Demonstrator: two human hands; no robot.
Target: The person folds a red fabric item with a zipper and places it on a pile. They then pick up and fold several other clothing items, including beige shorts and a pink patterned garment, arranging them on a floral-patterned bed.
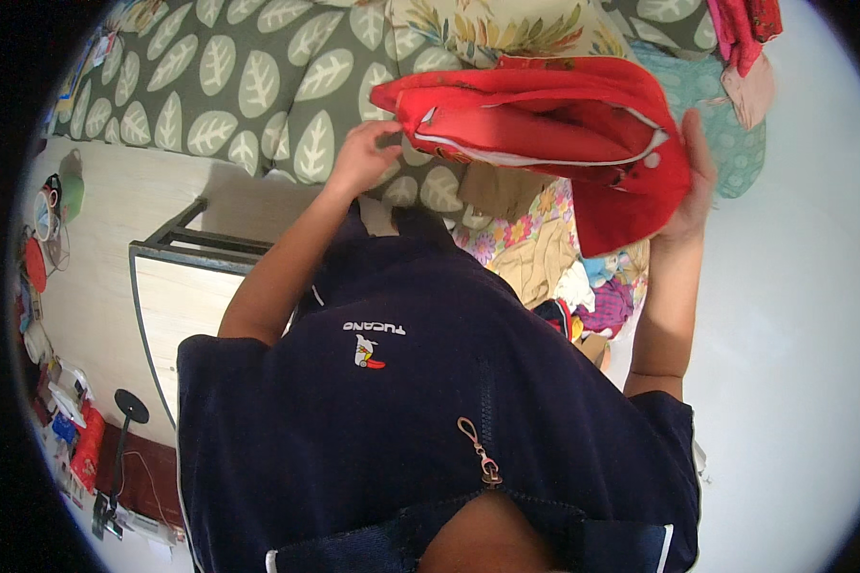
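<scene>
- A red cloth piece with white edging is held up before the person, its opening gaping.
- The left hand pinches its left corner.
- The right hand grips its right side, fingers partly hidden.
- Behind it spreads grey-green leaf-print fabric.
- Lower down, mixed clothes lie heaped on flowered cloth.

Both forearms outstretched toward far side; left hand half-curled, right hand upright, partly hidden
</scene>
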